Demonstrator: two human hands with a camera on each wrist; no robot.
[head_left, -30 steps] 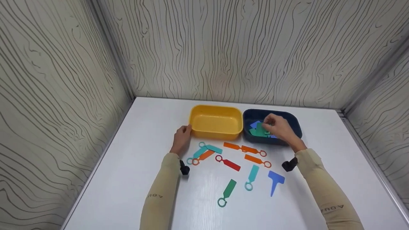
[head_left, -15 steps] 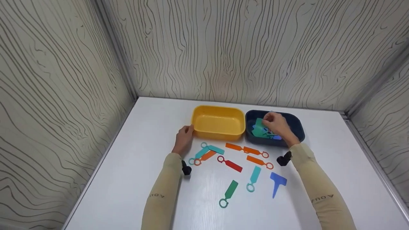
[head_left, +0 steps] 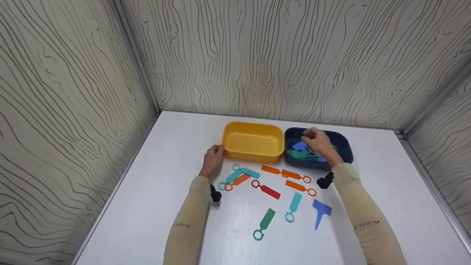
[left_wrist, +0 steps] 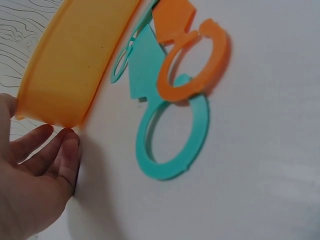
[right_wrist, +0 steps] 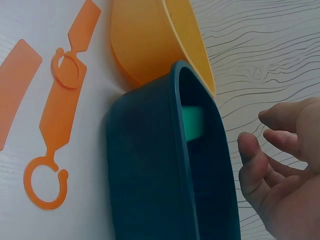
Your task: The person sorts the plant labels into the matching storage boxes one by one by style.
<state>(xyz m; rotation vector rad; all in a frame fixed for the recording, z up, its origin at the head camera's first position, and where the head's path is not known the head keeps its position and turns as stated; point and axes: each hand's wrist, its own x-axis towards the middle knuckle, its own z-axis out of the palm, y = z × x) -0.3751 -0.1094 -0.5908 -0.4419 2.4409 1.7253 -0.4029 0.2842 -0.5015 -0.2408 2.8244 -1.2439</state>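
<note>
My left hand grips the left end of a yellow plastic container, fingertips against its outer wall and thumb at the rim. Over a dark blue container on the right hovers my right hand, its fingers loosely bent with nothing between them. Below it in that container lie green tags and blue tags, partly hidden by the hand. Nearest my left hand on the table are a teal ring tag and an orange ring tag, which overlap.
Several orange tags lie before the containers. Nearer the front are a red ring tag, a teal ring tag, a green ring tag and a blue T-shaped plant label. A wood-patterned wall stands behind the table.
My right hand has let go of a green tag, which was raised by its fingertips and now lies down among the others. My left hand stays at the yellow container. The view shifts slightly.
</note>
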